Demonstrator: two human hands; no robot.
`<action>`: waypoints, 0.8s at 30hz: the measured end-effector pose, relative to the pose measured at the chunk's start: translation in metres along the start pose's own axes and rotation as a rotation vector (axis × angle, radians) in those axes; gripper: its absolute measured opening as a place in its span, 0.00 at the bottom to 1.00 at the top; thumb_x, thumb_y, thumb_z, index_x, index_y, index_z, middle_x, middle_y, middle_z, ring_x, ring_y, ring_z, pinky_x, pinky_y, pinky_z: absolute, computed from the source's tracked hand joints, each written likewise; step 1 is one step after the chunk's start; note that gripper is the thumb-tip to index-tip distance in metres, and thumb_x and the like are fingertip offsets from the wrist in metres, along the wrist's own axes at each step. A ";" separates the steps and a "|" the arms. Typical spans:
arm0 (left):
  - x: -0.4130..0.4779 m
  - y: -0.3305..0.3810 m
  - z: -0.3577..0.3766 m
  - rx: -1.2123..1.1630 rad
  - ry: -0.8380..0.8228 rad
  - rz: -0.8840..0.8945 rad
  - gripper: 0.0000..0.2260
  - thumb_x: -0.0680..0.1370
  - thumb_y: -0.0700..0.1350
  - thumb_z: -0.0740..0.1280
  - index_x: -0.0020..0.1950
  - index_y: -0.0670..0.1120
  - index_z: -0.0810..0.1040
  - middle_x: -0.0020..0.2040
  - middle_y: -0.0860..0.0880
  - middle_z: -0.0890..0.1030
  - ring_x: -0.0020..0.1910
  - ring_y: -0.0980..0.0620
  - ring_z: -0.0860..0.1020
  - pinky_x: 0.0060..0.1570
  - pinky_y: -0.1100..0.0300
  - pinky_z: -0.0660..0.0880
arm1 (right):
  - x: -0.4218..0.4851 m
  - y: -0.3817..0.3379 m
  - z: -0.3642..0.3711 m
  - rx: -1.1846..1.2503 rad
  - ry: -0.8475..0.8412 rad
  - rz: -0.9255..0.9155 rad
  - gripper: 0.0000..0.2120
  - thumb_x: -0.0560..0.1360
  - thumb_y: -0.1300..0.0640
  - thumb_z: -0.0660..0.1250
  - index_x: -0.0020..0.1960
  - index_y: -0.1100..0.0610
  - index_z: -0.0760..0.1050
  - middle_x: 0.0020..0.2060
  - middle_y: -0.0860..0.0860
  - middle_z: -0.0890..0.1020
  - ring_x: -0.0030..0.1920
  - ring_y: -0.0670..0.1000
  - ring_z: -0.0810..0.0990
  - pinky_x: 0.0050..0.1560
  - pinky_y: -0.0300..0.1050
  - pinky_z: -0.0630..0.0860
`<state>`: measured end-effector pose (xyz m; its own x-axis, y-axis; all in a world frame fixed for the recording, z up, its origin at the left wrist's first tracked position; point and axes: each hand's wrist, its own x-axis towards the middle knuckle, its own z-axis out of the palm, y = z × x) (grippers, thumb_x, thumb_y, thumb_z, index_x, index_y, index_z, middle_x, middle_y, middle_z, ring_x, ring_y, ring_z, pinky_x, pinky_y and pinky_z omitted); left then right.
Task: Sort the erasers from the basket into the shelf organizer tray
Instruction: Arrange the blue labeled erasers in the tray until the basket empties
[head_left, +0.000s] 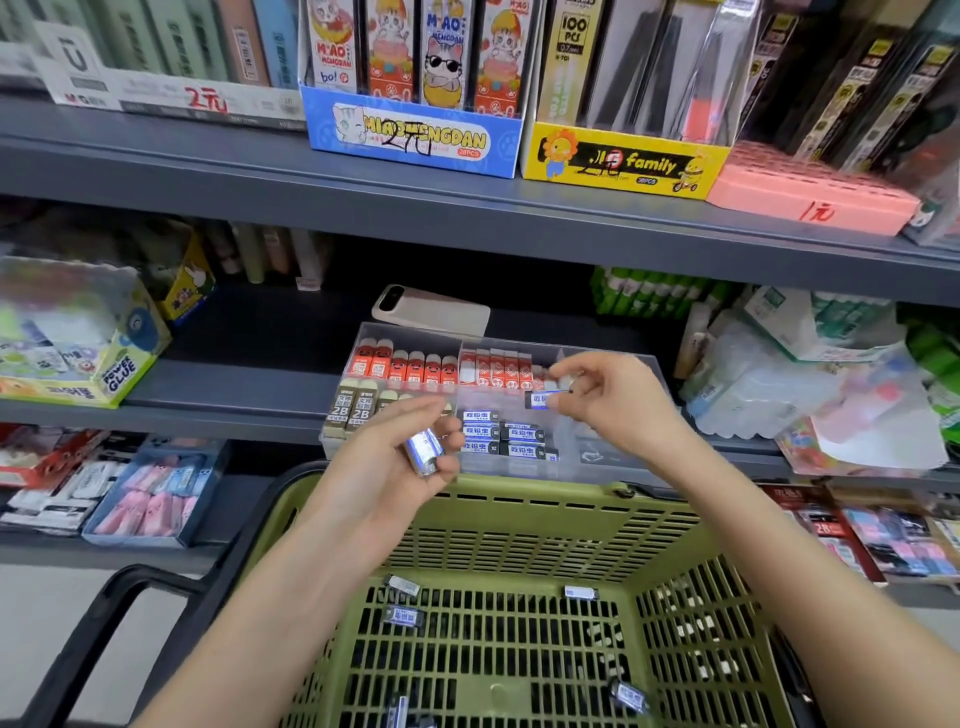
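Note:
A clear organizer tray (644, 364) sits on the middle shelf, holding red, tan 2B and blue-black erasers (501, 439) in separate compartments. My right hand (618, 402) pinches one blue-black eraser (540, 399) over the tray's front right compartment. My left hand (405, 457) grips a few blue erasers (425, 451) just in front of the tray. Below, the green plastic basket (519, 525) holds several loose blue erasers (404, 617) on its slotted floor.
A phone (431, 310) lies on the shelf behind the tray. Glue boxes stand at the left, plastic-wrapped packs at the right. The upper shelf carries display boxes of pens and leads. The basket's black handle (119, 597) juts out lower left.

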<state>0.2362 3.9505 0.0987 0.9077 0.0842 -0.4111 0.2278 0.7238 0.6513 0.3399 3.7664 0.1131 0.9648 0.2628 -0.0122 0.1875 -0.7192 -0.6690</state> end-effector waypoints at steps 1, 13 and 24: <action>-0.001 0.001 -0.001 -0.001 -0.014 -0.002 0.15 0.65 0.35 0.67 0.51 0.38 0.76 0.37 0.40 0.80 0.35 0.48 0.77 0.28 0.62 0.74 | 0.004 0.001 0.003 -0.050 0.012 0.030 0.08 0.69 0.58 0.74 0.46 0.54 0.78 0.30 0.45 0.74 0.38 0.47 0.75 0.44 0.41 0.70; -0.006 0.009 -0.018 -0.062 -0.111 -0.089 0.22 0.66 0.32 0.64 0.61 0.36 0.75 0.42 0.35 0.83 0.45 0.37 0.82 0.42 0.46 0.81 | 0.006 0.004 0.052 -0.250 0.281 0.048 0.07 0.69 0.50 0.73 0.38 0.51 0.77 0.35 0.47 0.81 0.39 0.50 0.77 0.35 0.41 0.66; -0.004 0.007 -0.016 -0.144 -0.200 -0.190 0.17 0.72 0.36 0.62 0.59 0.35 0.76 0.55 0.34 0.80 0.53 0.33 0.80 0.47 0.35 0.77 | 0.007 0.006 0.054 -0.803 0.237 -0.030 0.07 0.73 0.53 0.64 0.40 0.53 0.79 0.31 0.49 0.74 0.36 0.51 0.72 0.29 0.39 0.55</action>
<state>0.2280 3.9663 0.0946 0.9083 -0.1883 -0.3736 0.3608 0.8045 0.4718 0.3383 3.7988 0.0693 0.9539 0.2114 0.2133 0.2015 -0.9772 0.0672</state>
